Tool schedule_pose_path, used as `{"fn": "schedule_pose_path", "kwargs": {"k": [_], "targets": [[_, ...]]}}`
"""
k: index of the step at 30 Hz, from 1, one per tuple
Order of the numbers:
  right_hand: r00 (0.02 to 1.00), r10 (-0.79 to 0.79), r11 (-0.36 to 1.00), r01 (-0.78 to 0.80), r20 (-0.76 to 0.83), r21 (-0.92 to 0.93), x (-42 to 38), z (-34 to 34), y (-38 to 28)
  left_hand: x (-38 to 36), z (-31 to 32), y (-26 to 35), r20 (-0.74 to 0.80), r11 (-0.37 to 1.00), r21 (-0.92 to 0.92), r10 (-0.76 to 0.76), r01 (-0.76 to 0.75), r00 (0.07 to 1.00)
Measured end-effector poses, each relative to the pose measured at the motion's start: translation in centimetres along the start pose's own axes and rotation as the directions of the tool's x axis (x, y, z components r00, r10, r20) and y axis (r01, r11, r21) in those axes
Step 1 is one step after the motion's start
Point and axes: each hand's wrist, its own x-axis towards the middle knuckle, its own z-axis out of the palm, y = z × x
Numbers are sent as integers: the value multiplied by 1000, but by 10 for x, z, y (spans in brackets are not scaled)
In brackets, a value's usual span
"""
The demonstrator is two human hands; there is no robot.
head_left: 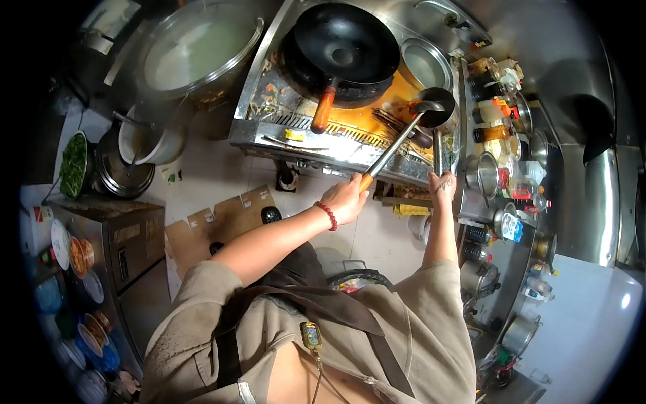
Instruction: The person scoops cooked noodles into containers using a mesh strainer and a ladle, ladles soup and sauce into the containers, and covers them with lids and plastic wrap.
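My left hand (pixel 346 200), with a red bead bracelet at its wrist, is closed round the wooden end of a long metal ladle (pixel 392 153). The ladle's bowl is over a small dark round pan (pixel 441 116) at the stove's right side. My right hand (pixel 441 186) grips that pan's upright metal handle. A black wok (pixel 363 44) with a wooden handle rests on the stove, beyond my hands. Behind the small pan stands a metal pot (pixel 425 66) of cloudy liquid. What the small pan holds is hard to make out.
A large pot (pixel 202 50) of pale liquid stands left of the stove (pixel 289 135). Sauce bottles (pixel 494 133) and metal bowls (pixel 483 172) line the right shelf. Greens (pixel 73 165) and a cabinet (pixel 134 249) are at left; flattened cardboard (pixel 229 219) lies on the floor.
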Motion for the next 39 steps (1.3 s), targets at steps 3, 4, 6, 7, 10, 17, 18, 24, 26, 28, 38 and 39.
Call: {"fn": "schedule_pose_path", "kwargs": {"k": [3, 4, 6, 7, 10, 17, 18, 24, 26, 28, 38, 39], "targets": [[1000, 5, 1000, -5, -9, 0, -4, -4, -2, -1, 1, 1, 4, 1000, 1, -3, 3, 1000], [1000, 16, 1000, -16, 2, 7, -5, -6, -3, -1, 1, 2, 5, 1000, 0, -7, 7, 1000], [998, -29, 1000, 28, -51, -14, -2, -1, 2, -1, 0, 3, 23, 1000, 6, -18, 18, 1000], [990, -85, 996, 81, -113, -44, 3, 8, 11, -2, -1, 3, 32, 1000, 8, -24, 23, 999], [1000, -24, 988, 21, 18, 153, 17, 25, 34, -5, -3, 4, 2, 999, 38, 3, -3, 1000], [991, -23, 814, -57, 131, 577, -51, -22, 0, -55, -53, 5, -90, 985, -96, 135, -144, 987], [988, -40, 777, -61, 146, 626, -66, -34, -10, -68, -62, 2, -123, 970, -156, 166, -184, 978], [937, -349, 814, 300, 6, 498, -122, -57, -49, -185, -141, -23, -16, 548, -833, 114, -76, 993], [871, -490, 743, 422, -7, 520, -145, -59, -76, -234, -164, -40, -47, 436, -893, 154, -111, 987], [804, -585, 642, 379, 106, 667, -179, -54, -124, -297, -180, -64, -146, 392, -903, 105, -176, 984], [173, -830, 557, 285, 530, 780, -445, 40, -395, -589, -162, -133, -690, 596, -718, -538, -360, 485], [89, -804, 588, 259, 588, 766, -468, 53, -417, -604, -157, -139, -747, 653, -662, -537, -368, 392]]}}
